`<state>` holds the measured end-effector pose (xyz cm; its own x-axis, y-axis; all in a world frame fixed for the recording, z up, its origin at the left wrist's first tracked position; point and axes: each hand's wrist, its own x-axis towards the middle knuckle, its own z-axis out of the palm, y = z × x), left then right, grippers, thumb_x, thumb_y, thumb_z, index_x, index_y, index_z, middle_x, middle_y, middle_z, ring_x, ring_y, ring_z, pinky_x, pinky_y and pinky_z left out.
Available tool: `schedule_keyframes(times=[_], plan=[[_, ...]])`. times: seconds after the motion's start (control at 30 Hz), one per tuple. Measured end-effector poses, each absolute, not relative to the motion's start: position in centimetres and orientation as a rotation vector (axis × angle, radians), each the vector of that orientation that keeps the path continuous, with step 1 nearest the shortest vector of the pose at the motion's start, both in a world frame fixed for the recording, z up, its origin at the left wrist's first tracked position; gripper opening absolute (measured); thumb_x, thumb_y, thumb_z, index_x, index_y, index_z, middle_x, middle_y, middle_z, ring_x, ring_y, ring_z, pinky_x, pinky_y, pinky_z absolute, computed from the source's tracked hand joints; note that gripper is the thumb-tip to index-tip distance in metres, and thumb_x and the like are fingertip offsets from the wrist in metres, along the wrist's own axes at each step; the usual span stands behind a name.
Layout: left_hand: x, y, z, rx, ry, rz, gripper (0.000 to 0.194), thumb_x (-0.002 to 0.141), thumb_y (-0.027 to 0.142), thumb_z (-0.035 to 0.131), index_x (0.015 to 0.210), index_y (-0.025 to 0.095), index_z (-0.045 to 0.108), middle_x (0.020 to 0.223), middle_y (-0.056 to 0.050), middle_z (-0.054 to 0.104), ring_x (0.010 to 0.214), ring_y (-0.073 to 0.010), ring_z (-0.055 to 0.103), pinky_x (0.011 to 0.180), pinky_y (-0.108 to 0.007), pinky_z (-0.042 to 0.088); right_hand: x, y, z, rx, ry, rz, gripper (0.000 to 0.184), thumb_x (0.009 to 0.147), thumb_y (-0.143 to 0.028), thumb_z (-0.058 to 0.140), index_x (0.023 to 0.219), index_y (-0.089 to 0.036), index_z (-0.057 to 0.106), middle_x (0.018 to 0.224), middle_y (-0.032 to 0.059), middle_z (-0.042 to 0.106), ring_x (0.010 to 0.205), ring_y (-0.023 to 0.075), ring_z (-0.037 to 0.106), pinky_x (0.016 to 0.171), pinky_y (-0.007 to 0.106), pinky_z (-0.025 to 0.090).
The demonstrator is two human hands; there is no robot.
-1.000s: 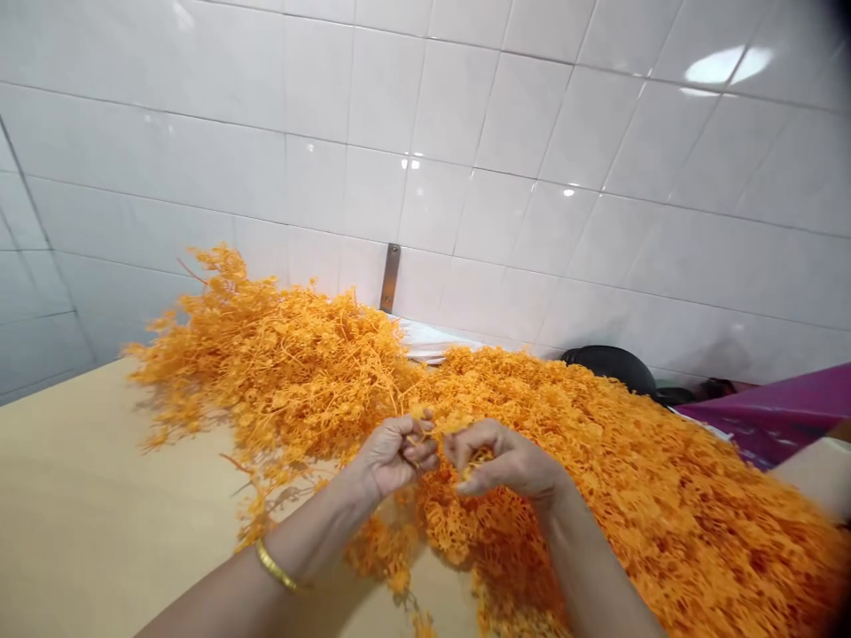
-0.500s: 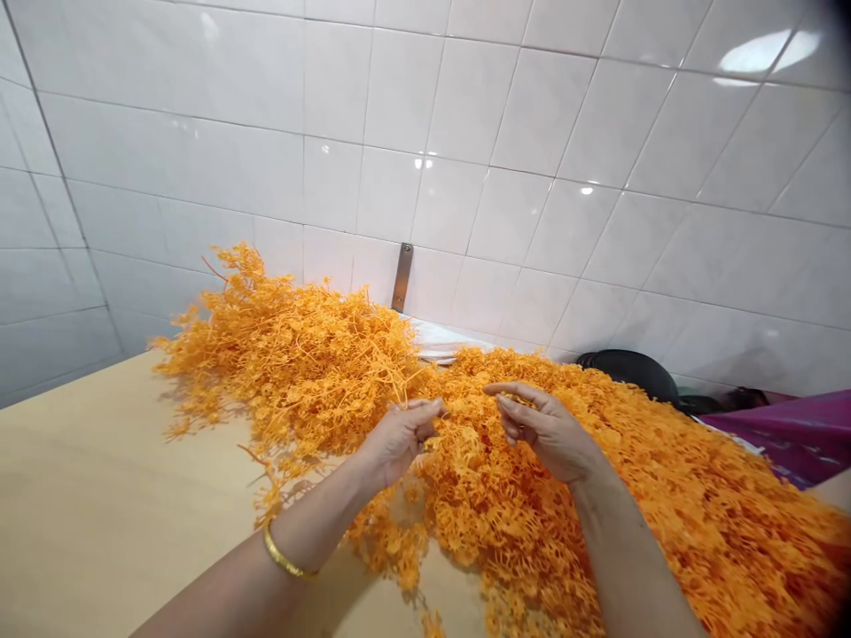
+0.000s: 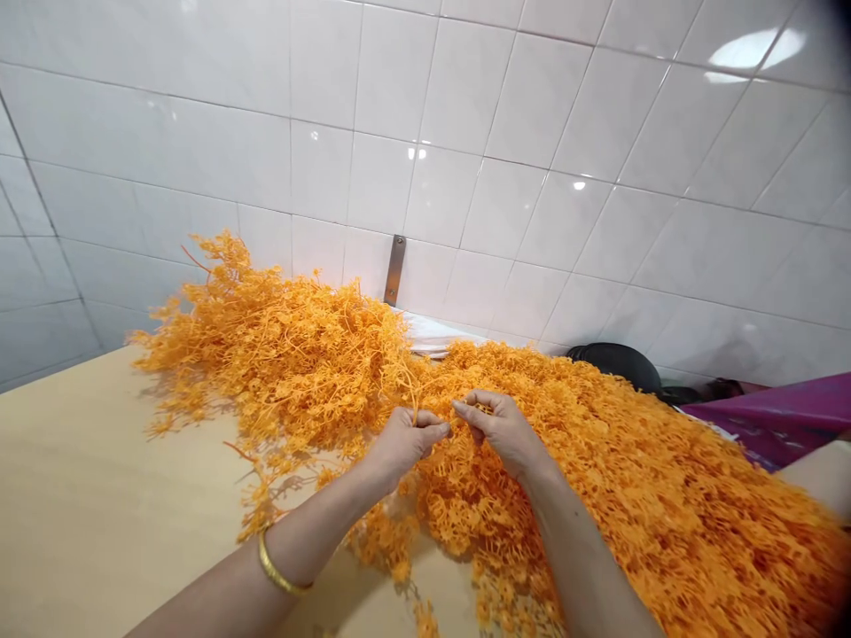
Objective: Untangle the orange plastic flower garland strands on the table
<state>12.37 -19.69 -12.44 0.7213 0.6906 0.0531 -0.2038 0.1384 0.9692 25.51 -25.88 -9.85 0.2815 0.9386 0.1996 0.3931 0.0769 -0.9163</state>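
In the head view, my left hand (image 3: 399,449) is closed in a pinch on a thin orange artificial flower stem (image 3: 414,394), which rises from between its fingers. My right hand (image 3: 509,436) is just to the right, thumb and forefinger drawn together; whatever is in its fingertips is too small to make out. Both hands are over the inner edge of a large heap of orange artificial flower pieces (image 3: 638,478). Beyond my left hand lies a bushier pile of orange flower sprays (image 3: 292,346) with stems showing.
A pale wooden table (image 3: 99,478) carries both piles, and loose sprays trail toward its front. Behind are a white tiled wall, a metal bracket (image 3: 394,270) and a white cloth (image 3: 435,333). Black round objects (image 3: 618,365) and purple material (image 3: 777,416) lie back right; another person's arm (image 3: 821,474) shows rightmost.
My right hand has moved left toward my left hand, and its spread fingers have come together. The stem at my left hand now stands more upright. An arm has appeared at the right edge.
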Motion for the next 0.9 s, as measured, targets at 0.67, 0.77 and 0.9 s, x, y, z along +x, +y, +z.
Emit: schedule_keyframes(times=[0.67, 0.77, 0.9], plan=[[12.0, -20.0, -10.4, 0.943, 0.363, 0.586, 0.021, 0.054, 0.022, 0.069, 0.052, 0.012, 0.051, 0.053, 0.003, 0.043, 0.041, -0.0024, 0.021, 0.038, -0.018, 0.013, 23.1, -25.0, -10.0, -1.561, -1.088, 0.045, 0.032, 0.074, -0.045, 0.047, 0.059, -0.018, 0.041, 0.049, -0.0057, 0.031, 0.044, 0.0074, 0.027, 0.042, 0.021, 0.025], [11.5, -20.6, -9.8, 1.049, 0.348, 0.518, 0.023, 0.057, 0.025, 0.067, 0.049, 0.013, 0.050, 0.041, 0.005, 0.036, 0.037, -0.0029, 0.021, 0.039, -0.020, 0.014, 25.9, -25.8, -9.3, -1.533, -0.886, 0.020, 0.031, 0.070, -0.047, 0.051, 0.061, -0.018, 0.043, 0.050, -0.0054, 0.034, 0.043, 0.0075, 0.031, 0.039, 0.021, 0.026], [11.1, -20.5, -9.7, 1.107, 0.338, 0.536, 0.026, 0.060, 0.028, 0.065, 0.046, 0.014, 0.048, 0.035, 0.006, 0.030, 0.035, -0.0035, 0.021, 0.040, -0.022, 0.013, 30.1, -27.9, -7.3, -1.332, -0.581, -0.006, 0.033, 0.059, -0.046, 0.063, 0.061, -0.019, 0.043, 0.049, -0.0070, 0.034, 0.041, 0.0067, 0.034, 0.038, 0.020, 0.032]])
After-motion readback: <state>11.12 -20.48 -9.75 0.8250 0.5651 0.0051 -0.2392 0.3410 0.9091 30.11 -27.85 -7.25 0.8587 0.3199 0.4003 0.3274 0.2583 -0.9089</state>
